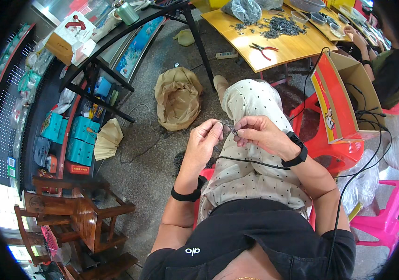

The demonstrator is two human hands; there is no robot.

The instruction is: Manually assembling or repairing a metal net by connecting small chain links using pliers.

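Note:
Both hands meet above my lap, over light dotted trousers (pixel 251 184). My left hand (pixel 204 141) pinches one end of a small dark piece (pixel 229 129) between thumb and forefinger. Thumb and fingers of my right hand (pixel 260 134) are closed on its other end. The piece is too small to make out its kind, and fingertips cover most of it. A thin black cable (pixel 255 162) runs across my lap just below the hands. Pliers with red handles (pixel 264 50) lie on the wooden table (pixel 239 44) ahead, near a pile of small dark pieces (pixel 283 28).
An open brown paper bag (pixel 178 100) stands on the floor ahead left. To the right, a red and yellow cardboard box (pixel 332 107) with black cables rests on a red stool (pixel 323 140). Another person's hand (pixel 356 37) works at the far right. Wooden chair (pixel 89 210) at left.

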